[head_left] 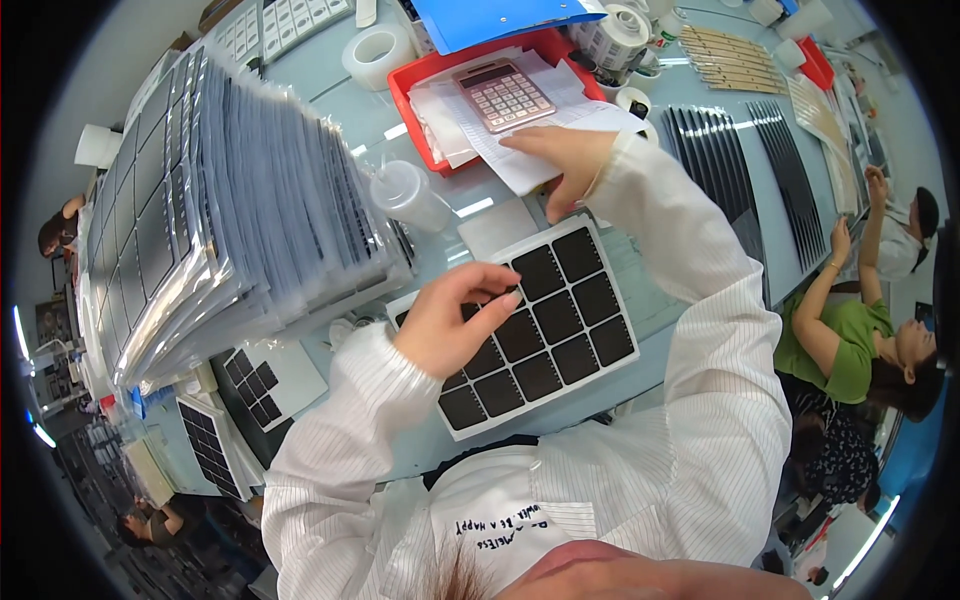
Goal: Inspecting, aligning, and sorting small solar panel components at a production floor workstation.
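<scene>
A white sheet of black square pads [545, 320] is pressed flat on the tabletop [700, 200] under the left hand [450, 320], grip narrow, nothing held; papers [520, 165] are touched by the right hand [560, 160], fingers loosely spread.

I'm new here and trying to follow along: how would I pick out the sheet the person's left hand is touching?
Start at the tall stack of bagged sheets on the pale blue table. Just right of its base, in front of the person, lies a white sheet of black squares, with the left hand on it. Unlike the smaller sheets by the stack, it lies unbagged and slightly tilted.
</scene>
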